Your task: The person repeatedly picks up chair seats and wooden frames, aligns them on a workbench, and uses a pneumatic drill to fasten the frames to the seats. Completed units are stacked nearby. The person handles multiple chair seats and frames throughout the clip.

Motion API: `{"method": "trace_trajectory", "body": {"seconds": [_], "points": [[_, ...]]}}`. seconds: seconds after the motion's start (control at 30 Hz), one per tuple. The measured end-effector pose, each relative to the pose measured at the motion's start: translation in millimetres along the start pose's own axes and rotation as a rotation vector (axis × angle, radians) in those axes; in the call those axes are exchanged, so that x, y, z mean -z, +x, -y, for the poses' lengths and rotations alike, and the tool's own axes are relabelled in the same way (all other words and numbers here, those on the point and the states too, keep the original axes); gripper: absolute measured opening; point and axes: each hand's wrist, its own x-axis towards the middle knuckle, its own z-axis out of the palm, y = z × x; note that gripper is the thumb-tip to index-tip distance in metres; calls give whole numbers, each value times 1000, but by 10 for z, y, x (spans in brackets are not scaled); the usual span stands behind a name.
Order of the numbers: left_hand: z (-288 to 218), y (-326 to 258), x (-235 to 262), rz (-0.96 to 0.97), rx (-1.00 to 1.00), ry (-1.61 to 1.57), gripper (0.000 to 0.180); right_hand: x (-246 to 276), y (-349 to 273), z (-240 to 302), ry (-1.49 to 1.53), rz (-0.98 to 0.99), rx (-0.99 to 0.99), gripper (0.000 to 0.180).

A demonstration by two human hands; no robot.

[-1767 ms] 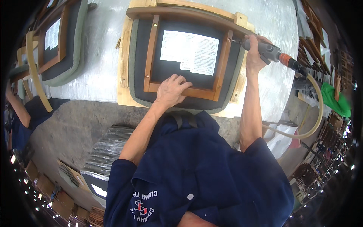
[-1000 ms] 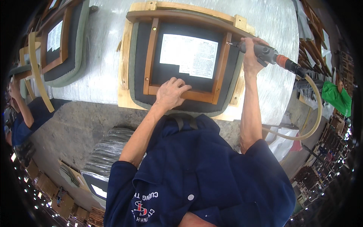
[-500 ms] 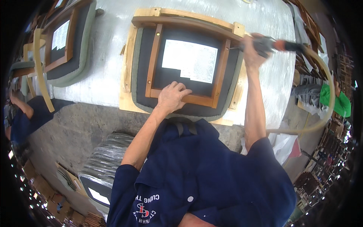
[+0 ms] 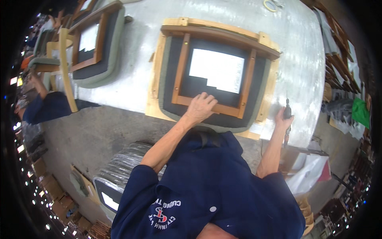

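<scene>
An upturned chair seat (image 4: pixel 217 77) lies on the grey worktable (image 4: pixel 131 89): dark fabric underside, brown wooden frame, a white paper label in the middle, pale wood rails around it. My left hand (image 4: pixel 201 106) presses flat on the frame's near rail. My right hand (image 4: pixel 284 118) grips a power screwdriver (image 4: pixel 287 119), held upright at the table's near right edge, just beside the seat's right corner. My dark blue shirt fills the lower part of the view.
A second upturned seat (image 4: pixel 93 44) with grey-green padding lies at the table's far left, by a pale wooden chair frame (image 4: pixel 65 63). Another person in blue (image 4: pixel 43 105) stands at left. Wrapped dark cushions (image 4: pixel 119 167) are stacked below the table. Wooden parts and a green cloth (image 4: pixel 360 111) sit at right.
My right hand has brought the screwdriver from the seat's far right corner down to the table's near right edge. My left hand stays on the frame's near rail.
</scene>
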Motion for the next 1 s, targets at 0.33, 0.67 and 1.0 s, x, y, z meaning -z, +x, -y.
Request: {"method": "trace_trajectory", "body": {"seconds": [0.33,0.67,1.0], "points": [[-443,533,1375,117,2,-89,46,-329,-1412,-39,-682,435,-270,89],[-530,340,2687,21,170,-493,48,-793,-2406,-954,-779,1095,-394,85],[527,-450,2965,-255,573,-1757,47,-1594,-2657,-2093,-698,1121,-298,91]]}}
